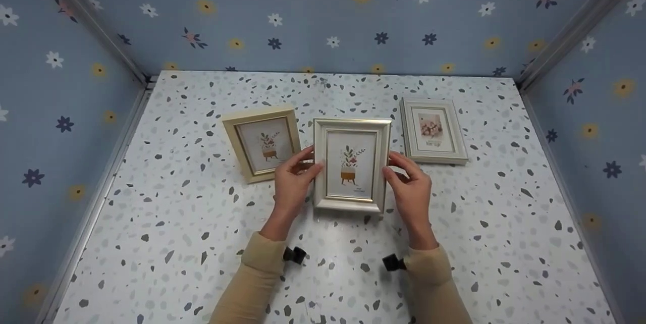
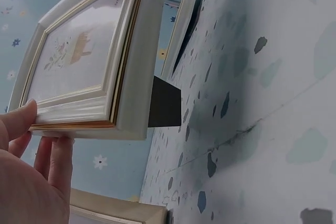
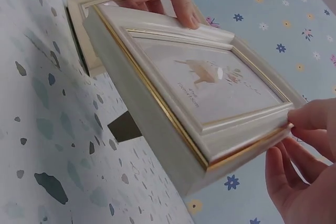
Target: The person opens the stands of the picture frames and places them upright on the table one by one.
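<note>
A silver-white picture frame [image 1: 352, 205] with a gold inner edge is held up off the table by both hands. Its picture shows a plant in a brown pot. My left hand [image 1: 292, 182] pinches the frame's left side, thumb on the front and fingers behind. On the opposite side my right hand [image 1: 413, 187] grips it the same way. A dark stand leg [image 2: 165, 103] juts out from the frame's back in the left wrist view. Just left of it stands a cream-gold picture frame [image 1: 237, 150], tilted back, with a similar plant picture.
To the right, a whitish picture frame [image 1: 459, 137] with a pink flower picture rests on the speckled table [image 1: 176, 223]. Blue flowered panels [image 1: 303, 16] wall in the back and both sides, joined by metal corner strips [image 1: 96, 16].
</note>
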Available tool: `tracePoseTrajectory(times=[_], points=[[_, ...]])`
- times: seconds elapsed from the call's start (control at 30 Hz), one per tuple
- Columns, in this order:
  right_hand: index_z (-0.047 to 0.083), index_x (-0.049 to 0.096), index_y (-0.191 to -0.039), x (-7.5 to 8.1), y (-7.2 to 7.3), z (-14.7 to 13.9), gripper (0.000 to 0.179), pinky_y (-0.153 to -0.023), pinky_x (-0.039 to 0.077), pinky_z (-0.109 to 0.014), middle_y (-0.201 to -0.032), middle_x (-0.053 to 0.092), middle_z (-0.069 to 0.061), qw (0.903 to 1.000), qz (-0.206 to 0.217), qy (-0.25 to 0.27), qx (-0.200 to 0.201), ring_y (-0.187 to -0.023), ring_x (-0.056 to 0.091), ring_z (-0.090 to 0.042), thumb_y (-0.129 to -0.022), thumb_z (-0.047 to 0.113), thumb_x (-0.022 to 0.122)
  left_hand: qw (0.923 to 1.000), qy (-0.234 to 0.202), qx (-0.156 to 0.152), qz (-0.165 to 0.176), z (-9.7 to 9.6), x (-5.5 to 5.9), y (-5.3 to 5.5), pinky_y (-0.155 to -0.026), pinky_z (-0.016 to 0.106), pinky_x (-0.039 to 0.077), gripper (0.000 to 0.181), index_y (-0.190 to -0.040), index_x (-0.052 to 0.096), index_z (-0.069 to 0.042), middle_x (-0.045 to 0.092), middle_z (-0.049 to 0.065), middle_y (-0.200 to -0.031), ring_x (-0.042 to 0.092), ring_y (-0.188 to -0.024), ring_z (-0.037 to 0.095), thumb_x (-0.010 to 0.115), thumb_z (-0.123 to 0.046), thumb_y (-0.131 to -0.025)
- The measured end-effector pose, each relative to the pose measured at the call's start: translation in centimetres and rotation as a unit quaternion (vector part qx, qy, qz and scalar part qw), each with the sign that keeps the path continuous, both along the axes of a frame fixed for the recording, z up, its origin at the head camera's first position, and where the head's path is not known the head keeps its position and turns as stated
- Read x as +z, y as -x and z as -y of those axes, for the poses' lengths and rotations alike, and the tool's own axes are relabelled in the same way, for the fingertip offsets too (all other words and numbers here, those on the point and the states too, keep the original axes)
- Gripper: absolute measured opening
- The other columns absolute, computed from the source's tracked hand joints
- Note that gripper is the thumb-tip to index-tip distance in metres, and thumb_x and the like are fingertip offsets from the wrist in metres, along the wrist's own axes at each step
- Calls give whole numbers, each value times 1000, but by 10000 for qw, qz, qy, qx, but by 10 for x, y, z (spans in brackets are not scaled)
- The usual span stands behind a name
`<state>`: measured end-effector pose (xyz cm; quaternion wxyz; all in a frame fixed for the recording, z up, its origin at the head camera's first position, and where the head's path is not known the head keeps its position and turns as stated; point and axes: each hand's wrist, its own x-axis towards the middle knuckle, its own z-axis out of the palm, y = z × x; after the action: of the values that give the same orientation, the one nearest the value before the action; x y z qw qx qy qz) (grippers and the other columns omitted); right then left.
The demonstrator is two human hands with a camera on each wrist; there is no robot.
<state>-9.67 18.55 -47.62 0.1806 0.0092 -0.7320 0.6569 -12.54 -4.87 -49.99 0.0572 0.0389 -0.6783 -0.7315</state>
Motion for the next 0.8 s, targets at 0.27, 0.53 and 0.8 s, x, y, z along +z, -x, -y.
tracePoseTrajectory(times=[0.27, 0.53, 0.8], points=[[-2, 70, -120, -12, 11, -7, 33, -86, 54, -29, -114, 69, -19, 9981, 311, 166, -509, -106, 64, -26, -87, -1, 75, 9972, 411, -85, -615, -8, -1, 3, -78, 29, 54, 40, -124, 71, -8, 70, 8, -112, 66, -95, 25, 80, -8, -85], [-4, 71, -115, -15, 21, -8, 29, -88, 54, -31, -109, 70, -18, 9969, 207, 287, -698, -103, 65, -20, -87, -2, 75, 9961, 502, -183, -696, -12, -3, 10, -84, 33, 56, 40, -125, 70, -11, 68, 6, -115, 65, -99, 22, 79, -9, -86], [-10, 67, -115, -1, 33, -3, 28, -95, 50, -46, -111, 68, -22, 9971, 127, 297, -696, -105, 64, -21, -87, -7, 72, 9951, 330, -388, -852, -15, 2, 23, -90, 34, 54, 48, -133, 63, -6, 63, 12, -125, 61, -110, 28, 76, -4, -87]])
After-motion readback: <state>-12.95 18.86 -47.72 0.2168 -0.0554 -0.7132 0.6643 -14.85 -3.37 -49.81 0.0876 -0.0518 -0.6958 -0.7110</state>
